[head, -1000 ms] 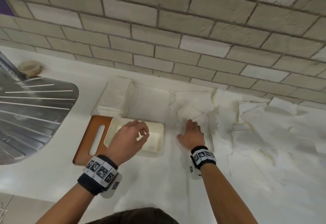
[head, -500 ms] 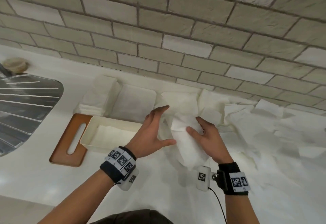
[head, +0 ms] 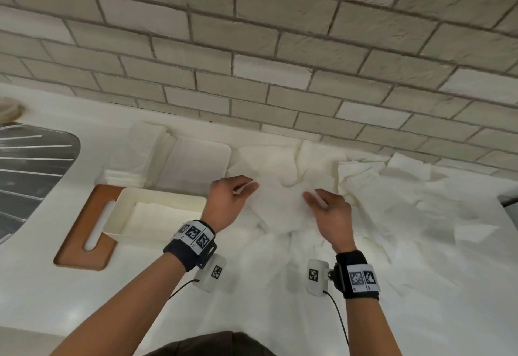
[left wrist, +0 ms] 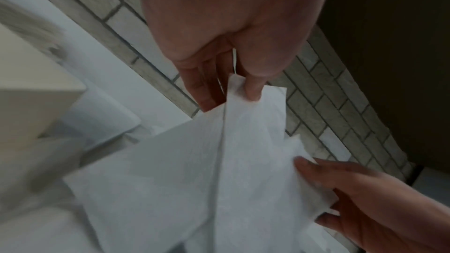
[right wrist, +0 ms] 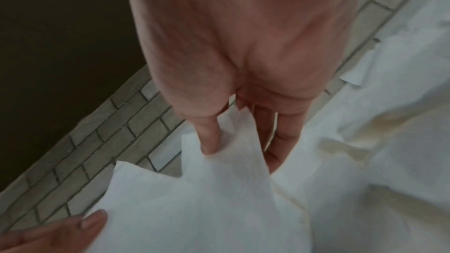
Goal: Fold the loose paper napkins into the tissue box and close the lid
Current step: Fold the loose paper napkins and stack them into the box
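The head view looks steeply down from above onto the white surface (head: pixel 140 285) and out to the brick wall (head: pixel 252 33), both forearms reaching in from below; each wrist view sits close behind its own palm, looking along the fingers toward that wall; all three share the napkin (head: pixel 280 207) held between the hands, and each wrist view catches the opposite hand's fingertips.
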### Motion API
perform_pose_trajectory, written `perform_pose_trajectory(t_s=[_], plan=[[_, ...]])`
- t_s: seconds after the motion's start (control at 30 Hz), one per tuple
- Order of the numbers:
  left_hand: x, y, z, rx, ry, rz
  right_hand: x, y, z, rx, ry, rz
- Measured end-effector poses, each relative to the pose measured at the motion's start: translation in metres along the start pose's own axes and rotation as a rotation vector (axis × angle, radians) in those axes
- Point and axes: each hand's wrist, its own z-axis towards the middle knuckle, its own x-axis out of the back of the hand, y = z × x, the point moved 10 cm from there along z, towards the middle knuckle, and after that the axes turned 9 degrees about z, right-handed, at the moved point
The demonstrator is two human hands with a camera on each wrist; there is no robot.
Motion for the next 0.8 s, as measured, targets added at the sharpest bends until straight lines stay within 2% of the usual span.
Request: perform_pose_trajectory(t_s=[0.07, 0.13, 0.3, 0.4, 0.47, 0.53, 0.7, 0.8], plan=[[0.015, -0.009, 0.002, 0.035, 0.03, -0.001, 0.017, -0.023, -0.002, 0.078, 0.058, -0.039], [0.033, -0.016, 0.003, 0.067, 0.048, -0.027, 0.021, -0.056, -0.004, 0.198, -0.02, -0.078], [0.066, -0.011, 0.011, 0.021, 0.022, -0.037, -0.015, -0.144, -0.032, 0.317, -0.547, -0.252], [0.081, 0.005, 0.015, -0.042, -0.011, -0.046, -0.049, -0.169, -0.041, 0.391, -0.71, -0.373], [0.087, 0.018, 0.014, -0.085, -0.046, -0.051, -0.073, -0.178, -0.04, 0.467, -0.705, -0.446], [0.093, 0.028, 0.011, -0.114, -0.071, -0.043, -0.094, -0.188, -0.035, 0.527, -0.64, -0.449], [0.109, 0.026, 0.005, -0.155, -0.141, -0.018, -0.134, -0.196, -0.025, 0.517, -0.498, -0.271], [0.121, 0.008, -0.006, -0.118, -0.229, -0.165, -0.14, -0.203, -0.024, 0.486, -0.374, -0.174]])
